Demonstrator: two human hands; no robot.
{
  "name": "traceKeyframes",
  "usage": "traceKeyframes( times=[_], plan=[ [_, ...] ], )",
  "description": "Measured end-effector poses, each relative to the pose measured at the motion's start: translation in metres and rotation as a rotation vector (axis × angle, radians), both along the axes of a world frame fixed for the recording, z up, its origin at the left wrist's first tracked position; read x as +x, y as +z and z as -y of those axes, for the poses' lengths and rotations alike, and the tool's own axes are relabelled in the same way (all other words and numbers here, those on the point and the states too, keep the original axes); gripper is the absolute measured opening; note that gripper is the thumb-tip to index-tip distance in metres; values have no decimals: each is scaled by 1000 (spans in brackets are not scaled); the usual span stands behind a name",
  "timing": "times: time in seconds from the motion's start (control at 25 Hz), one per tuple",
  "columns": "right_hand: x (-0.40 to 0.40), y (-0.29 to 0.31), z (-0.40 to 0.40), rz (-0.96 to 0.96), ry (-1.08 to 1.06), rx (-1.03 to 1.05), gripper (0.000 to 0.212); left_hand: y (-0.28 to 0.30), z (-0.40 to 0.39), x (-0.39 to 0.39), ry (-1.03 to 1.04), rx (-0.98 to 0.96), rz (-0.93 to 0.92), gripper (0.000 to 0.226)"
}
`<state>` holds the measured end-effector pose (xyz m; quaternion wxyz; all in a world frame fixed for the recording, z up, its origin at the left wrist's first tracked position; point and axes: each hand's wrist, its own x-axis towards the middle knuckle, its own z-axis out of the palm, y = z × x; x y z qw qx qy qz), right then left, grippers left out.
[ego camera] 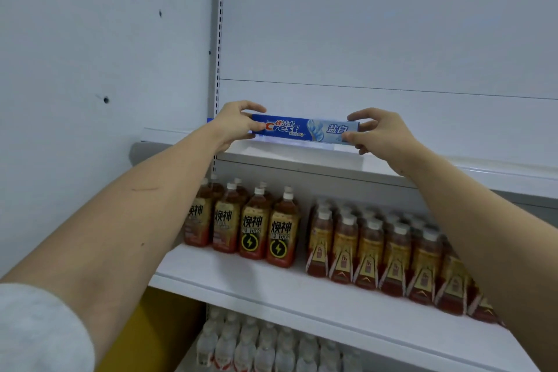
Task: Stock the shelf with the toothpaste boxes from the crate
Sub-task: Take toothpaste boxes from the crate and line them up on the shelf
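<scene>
And here's the toothpaste box, blue and white, lying lengthwise with its printed face to the camera, right at the front lip of the top shelf, a touch above dead centre of the view. The left hand pinches the box's nine o'clock end, thumb over the top, fingers curled underneath. The right hand does the same at the three o'clock end, fingers wrapped round the short edge. Whether the box has touched down or hangs just above the board can't be told from here.

The top shelf looks bare apart from this one box, so by the look of it this is an early placement, perhaps the very first, with stocking mostly ahead. The crate isn't in view, so how many boxes remain can't be judged.

Down at six o'clock, the next shelf holds brown drink bottles in rows, with a shrink-wrapped pack toward four o'clock. Lower again, clear water bottles.
</scene>
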<state>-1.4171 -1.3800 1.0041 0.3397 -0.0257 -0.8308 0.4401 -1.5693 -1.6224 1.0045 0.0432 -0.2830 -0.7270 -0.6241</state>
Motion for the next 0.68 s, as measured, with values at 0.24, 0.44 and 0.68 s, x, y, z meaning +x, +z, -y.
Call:
traceKeyframes(
  times=[0.24,0.44,0.68],
  plan=[
    [-49,7,-23,101,-57,24,36,15,-28,-41,87,-141,-64,28],
    [-98,11,-43,262,-154,74,35,26,-60,-92,72,-426,-31,42],
    [-144,30,-43,497,-239,148,38,42,-93,-136,216,-992,-347,44]
  ],
)
